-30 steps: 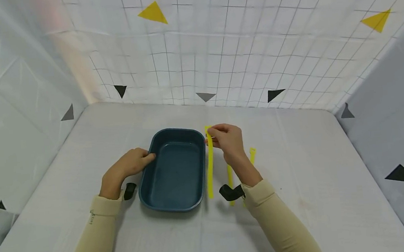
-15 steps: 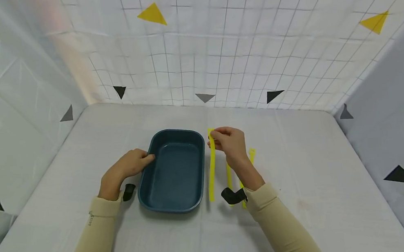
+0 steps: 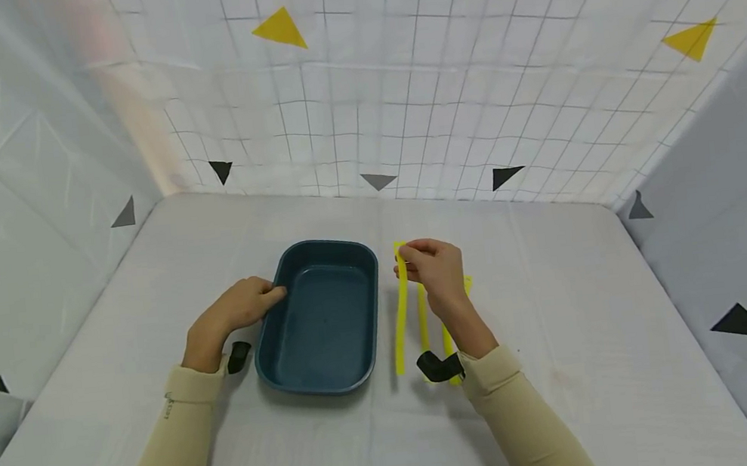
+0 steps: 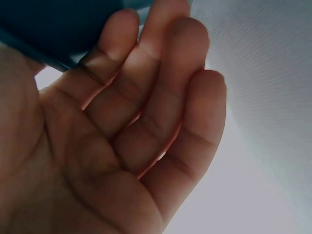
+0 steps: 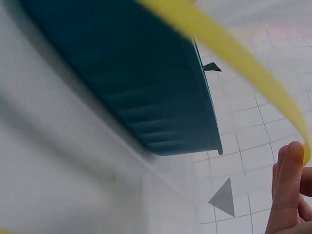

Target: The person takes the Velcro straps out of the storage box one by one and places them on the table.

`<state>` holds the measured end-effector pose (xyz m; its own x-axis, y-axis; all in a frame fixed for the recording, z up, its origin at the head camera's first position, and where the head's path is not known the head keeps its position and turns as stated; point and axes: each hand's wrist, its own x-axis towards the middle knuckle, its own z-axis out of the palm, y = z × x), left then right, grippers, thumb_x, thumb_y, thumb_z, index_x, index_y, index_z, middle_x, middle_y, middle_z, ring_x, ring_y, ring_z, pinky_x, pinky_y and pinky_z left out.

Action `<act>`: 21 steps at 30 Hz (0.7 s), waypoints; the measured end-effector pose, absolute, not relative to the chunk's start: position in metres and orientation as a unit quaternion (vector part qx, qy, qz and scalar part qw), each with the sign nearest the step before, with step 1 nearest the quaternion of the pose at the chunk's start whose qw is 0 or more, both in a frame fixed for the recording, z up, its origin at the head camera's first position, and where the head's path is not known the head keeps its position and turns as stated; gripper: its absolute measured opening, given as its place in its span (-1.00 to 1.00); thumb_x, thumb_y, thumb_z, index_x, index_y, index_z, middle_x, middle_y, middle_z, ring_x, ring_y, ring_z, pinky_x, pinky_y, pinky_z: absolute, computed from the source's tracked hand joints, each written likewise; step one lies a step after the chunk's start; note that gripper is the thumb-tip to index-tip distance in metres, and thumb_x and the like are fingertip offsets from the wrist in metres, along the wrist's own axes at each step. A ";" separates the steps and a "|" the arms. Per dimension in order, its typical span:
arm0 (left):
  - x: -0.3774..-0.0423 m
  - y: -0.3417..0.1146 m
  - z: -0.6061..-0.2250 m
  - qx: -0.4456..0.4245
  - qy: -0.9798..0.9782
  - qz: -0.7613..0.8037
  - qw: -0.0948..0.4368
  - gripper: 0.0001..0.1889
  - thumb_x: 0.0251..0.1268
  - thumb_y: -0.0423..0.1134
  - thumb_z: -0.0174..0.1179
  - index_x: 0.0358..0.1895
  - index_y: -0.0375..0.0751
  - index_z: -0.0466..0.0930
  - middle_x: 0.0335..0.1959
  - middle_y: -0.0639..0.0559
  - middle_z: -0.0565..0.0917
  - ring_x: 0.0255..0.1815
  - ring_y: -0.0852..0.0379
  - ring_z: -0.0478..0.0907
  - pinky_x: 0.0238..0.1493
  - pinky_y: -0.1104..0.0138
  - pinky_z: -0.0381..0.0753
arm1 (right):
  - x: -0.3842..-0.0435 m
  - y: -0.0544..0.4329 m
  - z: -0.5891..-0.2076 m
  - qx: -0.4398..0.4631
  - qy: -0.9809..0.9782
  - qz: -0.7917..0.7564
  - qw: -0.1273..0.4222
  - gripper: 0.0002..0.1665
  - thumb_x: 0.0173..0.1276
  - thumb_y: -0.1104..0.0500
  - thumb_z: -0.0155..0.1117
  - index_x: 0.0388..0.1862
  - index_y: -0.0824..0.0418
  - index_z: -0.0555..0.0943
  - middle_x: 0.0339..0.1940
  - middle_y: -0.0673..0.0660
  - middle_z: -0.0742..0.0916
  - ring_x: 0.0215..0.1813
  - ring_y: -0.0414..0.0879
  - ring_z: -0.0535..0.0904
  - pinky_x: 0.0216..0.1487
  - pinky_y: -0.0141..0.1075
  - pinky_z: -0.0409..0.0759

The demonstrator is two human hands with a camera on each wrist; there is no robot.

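Observation:
In the head view, a dark teal rectangular tray [image 3: 318,330] sits on the white table, nothing inside it. My left hand [image 3: 234,308] grips its left rim, thumb over the edge; the left wrist view shows the fingers [image 4: 187,87] loosely curved along the outside. Just right of the tray, my right hand [image 3: 442,275] pinches a flat yellow strap [image 3: 402,329] near its far end, the rest hanging toward me. The right wrist view shows this strap [image 5: 243,63] bowing past the tray's side. Two similar straps, one on the left [image 3: 423,319] and one partly hidden [image 3: 449,343], lie under the right forearm.
White sheeting walls surround the table [image 3: 568,395], the back one [image 3: 401,108] gridded and marked with yellow, grey and black triangles. A black wrist mount [image 3: 438,367] juts from the right cuff; another [image 3: 239,356] is at the left cuff.
My right hand has drawn the pinched strap rightward and slightly toward me, away from the tray's right rim. The left hand and tray have stayed in place.

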<state>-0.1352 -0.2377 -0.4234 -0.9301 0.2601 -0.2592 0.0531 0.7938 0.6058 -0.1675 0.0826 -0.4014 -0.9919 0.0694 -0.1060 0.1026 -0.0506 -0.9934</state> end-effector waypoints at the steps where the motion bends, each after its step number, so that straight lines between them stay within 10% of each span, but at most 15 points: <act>1: -0.135 -0.238 -0.423 0.084 0.932 0.310 0.166 -0.58 0.55 -0.07 -0.06 -0.54 -0.17 0.39 -0.62 0.00 0.40 -0.56 0.07 0.37 -0.42 0.22 0.38 | -0.167 0.084 -0.402 0.062 0.686 -0.725 0.011 -0.78 0.33 0.29 0.35 -0.14 0.43 0.63 -0.22 0.29 0.74 -0.41 -0.03 0.72 -0.25 -0.24 0.68; 21: -0.136 -0.237 -0.422 0.081 0.934 0.307 0.165 -0.59 0.54 -0.07 -0.06 -0.55 -0.17 0.39 -0.62 0.00 0.41 -0.56 0.08 0.37 -0.44 0.23 0.36 | -0.166 0.105 -0.400 0.078 0.661 -0.746 0.013 -0.74 0.35 0.30 0.33 -0.08 0.47 0.60 -0.29 0.25 0.73 -0.46 -0.07 0.69 -0.28 -0.24 0.68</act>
<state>-0.1358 -0.2365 -0.4220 -0.9322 0.2535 -0.2584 0.0503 0.7977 0.6010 -0.1657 0.1050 -0.4001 -0.9875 0.0836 -0.1338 0.1227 -0.1264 -0.9844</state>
